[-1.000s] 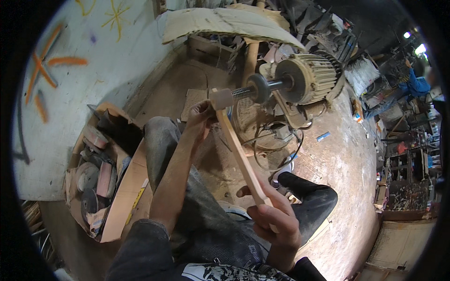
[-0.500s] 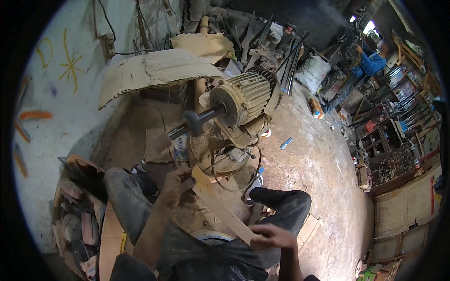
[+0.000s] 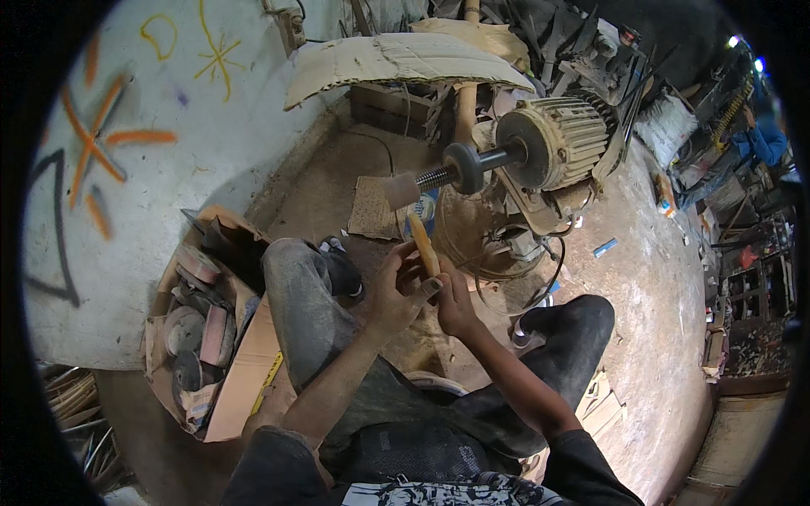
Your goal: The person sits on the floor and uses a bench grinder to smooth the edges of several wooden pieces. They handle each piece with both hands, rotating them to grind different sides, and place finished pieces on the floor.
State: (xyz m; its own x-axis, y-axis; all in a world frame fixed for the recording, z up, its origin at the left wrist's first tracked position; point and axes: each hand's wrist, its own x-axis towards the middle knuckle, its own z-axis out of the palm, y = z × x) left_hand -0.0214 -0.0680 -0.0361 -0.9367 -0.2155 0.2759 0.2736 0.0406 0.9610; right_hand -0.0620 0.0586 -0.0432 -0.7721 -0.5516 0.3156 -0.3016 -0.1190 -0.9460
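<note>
Two bare hands meet in the head view, above the gap between the person's bent legs. The left hand [image 3: 396, 288] has its fingers curled around a tan wooden strip [image 3: 424, 246], and the right hand [image 3: 456, 302] is closed on the lower end of the same strip, just beside the left thumb. The strip points upward and away, its tip just below a brown drum [image 3: 401, 191]; whether they touch, I cannot tell. The drum sits on a threaded shaft [image 3: 435, 178] running from a dusty ribbed motor [image 3: 557, 143]. Left of the legs, an open cardboard box [image 3: 242, 384] holds worn discs [image 3: 183, 331] and blocks.
</note>
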